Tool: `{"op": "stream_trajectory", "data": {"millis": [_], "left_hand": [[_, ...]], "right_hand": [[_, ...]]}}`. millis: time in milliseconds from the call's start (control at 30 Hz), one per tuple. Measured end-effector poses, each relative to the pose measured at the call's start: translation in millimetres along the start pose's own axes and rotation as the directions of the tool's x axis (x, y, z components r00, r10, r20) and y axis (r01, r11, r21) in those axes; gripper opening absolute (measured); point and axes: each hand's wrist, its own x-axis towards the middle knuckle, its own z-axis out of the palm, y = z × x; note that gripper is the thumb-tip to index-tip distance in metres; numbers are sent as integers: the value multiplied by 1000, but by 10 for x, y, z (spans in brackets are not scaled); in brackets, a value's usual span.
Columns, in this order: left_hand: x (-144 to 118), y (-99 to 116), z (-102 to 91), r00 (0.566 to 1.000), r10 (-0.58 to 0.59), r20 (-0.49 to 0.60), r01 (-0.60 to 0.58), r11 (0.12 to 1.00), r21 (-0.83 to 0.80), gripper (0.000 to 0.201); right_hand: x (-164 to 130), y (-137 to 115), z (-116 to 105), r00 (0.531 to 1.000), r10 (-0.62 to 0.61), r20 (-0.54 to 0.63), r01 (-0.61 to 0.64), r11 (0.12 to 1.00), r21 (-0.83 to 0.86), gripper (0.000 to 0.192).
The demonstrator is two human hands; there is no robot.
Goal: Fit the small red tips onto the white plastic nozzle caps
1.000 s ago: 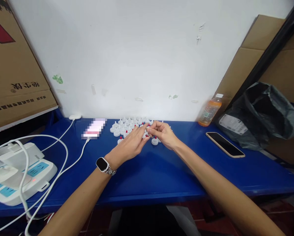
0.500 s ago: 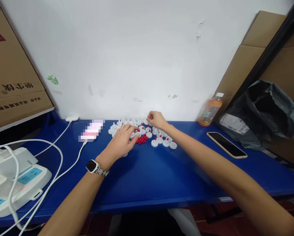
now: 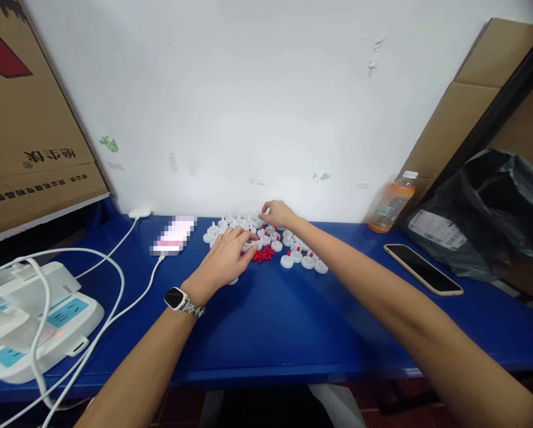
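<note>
My left hand rests at the near left of a group of white round plastic caps with thin stems. Its thumb and fingers curl around one white cap. Right beside those fingertips lies a small pile of red tips. My right hand reaches over to the back row of caps near the wall, thumb and forefinger slightly apart, close to a white cap. Several caps with red tips on their stems stand at the right, partly under my right forearm.
A pixelated phone on a cable lies at the left, behind a white power strip with looping cables. On the right are a dark phone, an orange drink bottle and a grey plastic bag. The white wall borders the blue table.
My right hand has shifted a little left along the back caps, and its fingertips have parted slightly. My left hand has stayed by the red pile. The view has turned slightly left.
</note>
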Motion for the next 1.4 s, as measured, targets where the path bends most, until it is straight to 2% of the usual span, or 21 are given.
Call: {"op": "stream_trajectory", "data": {"millis": [167,300,400,467,533,600,667,700,767,867,900,967,1033,1133,1400], "left_hand": [[-13,-12,-1,1000,-10,1,10,1000,10,27],[-18,-22,-23,1000,-22,-14,22,1000,18,27],[-21,2,-43,996,-21,-84,24,999,33,31],[-22,31,-46,988,-8,-151,15,999,46,37],[-24,63,-38,982,21,-189,-13,999,44,43],[-26,87,-20,984,45,-172,-42,999,22,44],[-27,93,1,994,48,-96,-48,999,1,36],[-26,88,12,997,48,-53,-48,999,-4,33],[-21,63,34,998,57,6,-57,998,-4,32],[-5,11,65,996,87,-2,-87,996,-8,35],[0,-3,75,996,92,-11,-92,996,-13,35],[6,-12,88,995,101,-22,-101,995,-24,34],[6,3,92,994,105,-22,-105,994,-30,34],[-1,42,82,995,100,-2,-100,994,-31,35],[-5,53,66,995,94,10,-94,995,-26,36]], "right_hand": [[89,-166,93,1000,-15,4,15,1000,-5,11],[1,-192,-5,999,-19,-31,20,999,35,11],[-243,-206,-157,994,-15,-110,39,975,219,12],[-482,-243,-234,989,-17,-149,82,891,447,11],[-736,-298,-263,988,-64,-141,138,784,605,14],[-960,-349,-249,988,-107,-114,156,681,716,20],[-1128,-374,-214,988,-121,-96,152,626,765,24],[-1192,-372,-199,988,-116,-101,152,630,761,25],[-1291,-345,-182,985,-107,-133,170,709,684,23],[-1393,-282,-191,967,-189,-170,238,908,345,15],[-1416,-267,-196,959,-238,-155,266,943,202,13],[-1443,-255,-194,945,-311,-100,309,951,-30,12],[-1445,-259,-170,941,-337,-42,328,934,-138,12],[-1424,-259,-110,940,-340,5,336,926,-171,12],[-1396,-177,-44,941,-337,15,337,936,-103,12]]}}
